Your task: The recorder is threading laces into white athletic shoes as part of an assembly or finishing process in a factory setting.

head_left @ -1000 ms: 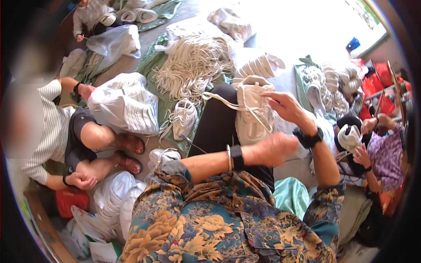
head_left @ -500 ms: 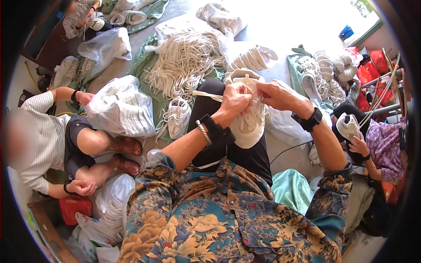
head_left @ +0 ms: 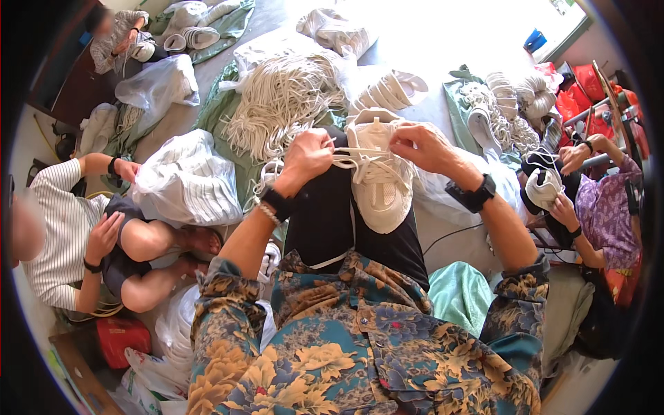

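A heap of loose white laces (head_left: pixel 280 104) lies on green cloth beyond the knees, with a bulging white plastic bag (head_left: pixel 187 183) to its left beside a seated person in a striped shirt (head_left: pixel 59 235). The white shoe (head_left: pixel 377 173) rests sole-down on the dark-trousered lap, between both hands and touching them. The left hand (head_left: pixel 304 158) is pinched shut on a white lace (head_left: pixel 342 153) at the shoe's left edge; the right hand (head_left: pixel 422 146) grips the lace at the eyelets.
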{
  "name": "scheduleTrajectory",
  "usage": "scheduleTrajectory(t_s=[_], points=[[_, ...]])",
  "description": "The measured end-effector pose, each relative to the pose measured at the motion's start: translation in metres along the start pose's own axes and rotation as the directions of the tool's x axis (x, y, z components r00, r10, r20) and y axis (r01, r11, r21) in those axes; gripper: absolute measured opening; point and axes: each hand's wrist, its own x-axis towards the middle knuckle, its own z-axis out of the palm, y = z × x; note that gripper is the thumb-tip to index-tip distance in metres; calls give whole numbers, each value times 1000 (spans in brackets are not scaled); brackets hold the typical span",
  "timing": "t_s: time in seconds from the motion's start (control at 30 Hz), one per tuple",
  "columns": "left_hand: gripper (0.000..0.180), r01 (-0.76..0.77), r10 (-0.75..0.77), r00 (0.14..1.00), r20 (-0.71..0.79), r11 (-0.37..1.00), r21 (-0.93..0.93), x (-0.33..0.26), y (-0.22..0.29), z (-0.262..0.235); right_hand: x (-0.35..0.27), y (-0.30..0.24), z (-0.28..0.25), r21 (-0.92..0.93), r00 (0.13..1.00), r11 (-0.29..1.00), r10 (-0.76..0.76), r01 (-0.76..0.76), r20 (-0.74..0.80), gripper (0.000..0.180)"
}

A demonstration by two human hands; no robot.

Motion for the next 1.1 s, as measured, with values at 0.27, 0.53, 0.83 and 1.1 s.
scheduleTrajectory(t_s=[0.27, 0.53, 0.83, 1.1], points=[[14, 172, -64, 974, 219, 840, -515, -12, 55, 3, 22, -20, 20, 645, 999, 763, 0, 34, -53, 10], [18, -28, 26, 993, -117, 1000, -12, -2, 46, 48, 14, -12, 25, -257, 941, 965, -135, 54, -310, 11], [16, -56, 72, 992, -101, 987, 154, -6, 49, 51, 17, -14, 29, -419, 990, 901, 70, -117, -126, 29], [17, -82, 98, 991, -88, 982, 172, -2, 46, 54, 13, 20, 49, 15, 968, 999, 31, -28, -249, 8]])
